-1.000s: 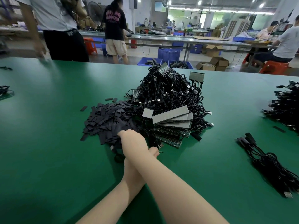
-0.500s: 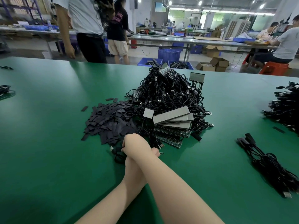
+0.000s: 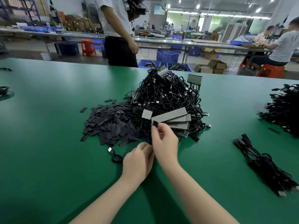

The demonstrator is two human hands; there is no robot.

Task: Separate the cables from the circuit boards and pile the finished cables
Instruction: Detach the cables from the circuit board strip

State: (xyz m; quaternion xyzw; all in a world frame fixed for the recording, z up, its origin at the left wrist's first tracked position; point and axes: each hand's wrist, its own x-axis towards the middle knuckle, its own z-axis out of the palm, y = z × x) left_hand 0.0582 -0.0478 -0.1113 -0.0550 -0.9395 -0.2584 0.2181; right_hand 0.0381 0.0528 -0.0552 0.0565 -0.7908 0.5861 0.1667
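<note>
A tall heap of black cables (image 3: 168, 94) still joined to grey circuit boards (image 3: 171, 118) fills the middle of the green table (image 3: 48, 159). Just in front of it my right hand (image 3: 165, 143) pinches the black connector end of one cable (image 3: 155, 124), raised above the table. My left hand (image 3: 137, 160) grips the same cable lower down; its loop and silver plug (image 3: 110, 150) trail out to the left. A bundle of finished cables (image 3: 267, 165) lies at the right.
A spread of dark flat strips (image 3: 106, 125) lies left of the heap. Another black cable pile (image 3: 284, 109) sits at the far right edge. A person (image 3: 119, 34) stands at the table's far side; a few cables (image 3: 3, 91) lie at the left edge.
My hands were crossed and pressed low at the heap's front. They have uncrossed and lifted a cable end out of it. The standing person has walked to the right.
</note>
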